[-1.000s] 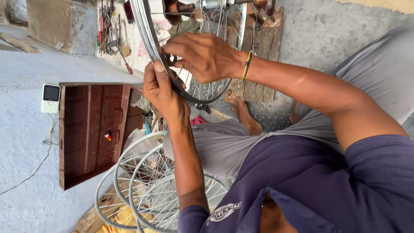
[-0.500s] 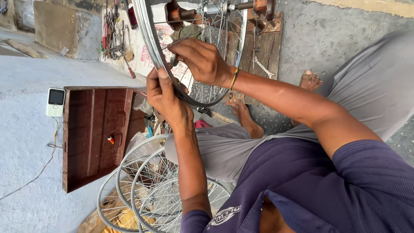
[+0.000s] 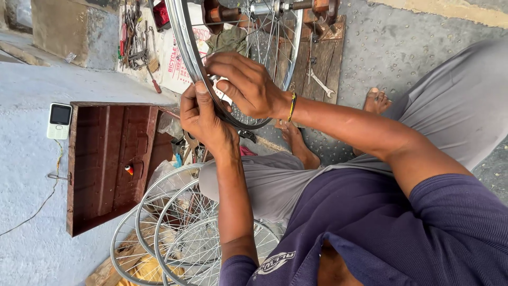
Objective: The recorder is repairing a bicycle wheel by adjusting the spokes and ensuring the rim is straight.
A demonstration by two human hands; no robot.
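A bicycle wheel with a shiny steel rim (image 3: 182,37) and thin spokes stands in a truing stand (image 3: 317,16) in front of me. My left hand (image 3: 203,122) grips the rim from below, thumb pressed along its edge. My right hand (image 3: 248,85), with a thin band at the wrist, reaches over the rim, its fingertips pinched on a spoke end at the rim's inner side. The two hands touch each other there. What the fingertips hold is partly hidden.
Several spoked rims (image 3: 174,233) are stacked at my left knee. An open red-brown wooden box (image 3: 106,164) lies to the left, a small white phone (image 3: 58,121) beside it. Hand tools (image 3: 135,42) and a wrench (image 3: 321,85) lie beyond the wheel. My bare feet (image 3: 296,143) rest on the concrete.
Both hands stay on the rim at about the same spot. My right hand's fingers have shifted slightly along the rim, and the view has drifted a little.
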